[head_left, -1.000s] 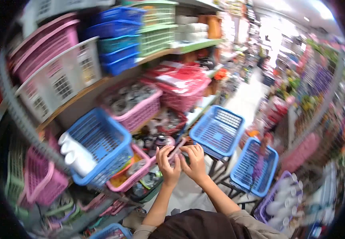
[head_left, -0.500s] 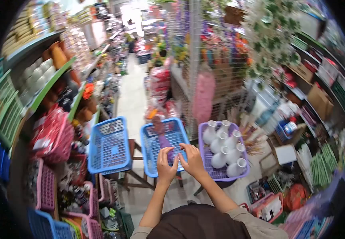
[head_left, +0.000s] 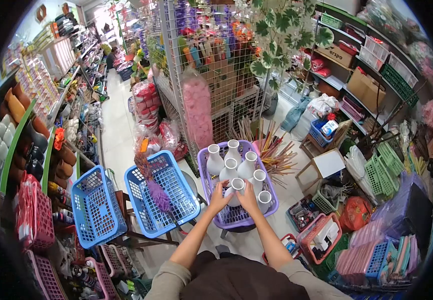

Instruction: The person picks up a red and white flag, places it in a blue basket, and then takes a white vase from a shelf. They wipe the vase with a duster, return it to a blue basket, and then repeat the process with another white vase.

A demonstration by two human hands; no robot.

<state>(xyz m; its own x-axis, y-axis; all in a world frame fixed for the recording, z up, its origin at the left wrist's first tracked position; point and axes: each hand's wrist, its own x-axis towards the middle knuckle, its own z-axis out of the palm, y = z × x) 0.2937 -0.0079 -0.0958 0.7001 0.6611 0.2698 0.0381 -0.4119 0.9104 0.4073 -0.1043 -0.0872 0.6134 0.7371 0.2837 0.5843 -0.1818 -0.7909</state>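
Several white vases (head_left: 230, 167) stand upright in a purple basket (head_left: 272, 212) in front of me. My left hand (head_left: 220, 196) and my right hand (head_left: 248, 196) are on opposite sides of the vase nearest me (head_left: 237, 185), with their fingers curved round its neck and upper body. To the left, a blue basket (head_left: 192, 212) holds a duster with purple and brown fluff (head_left: 157, 196). Another blue basket (head_left: 96, 235) sits farther left with nothing in it.
Stools (head_left: 136, 241) bear the blue baskets. Behind the purple basket are a wire mesh partition (head_left: 216, 95) and a bundle of sticks (head_left: 276, 155). Crowded shelves (head_left: 19, 130) line the left; an orange basket (head_left: 321, 255) lies at the lower right.
My view has turned right. Both hands have moved from above the middle blue basket to the purple basket and have closed round a white vase.
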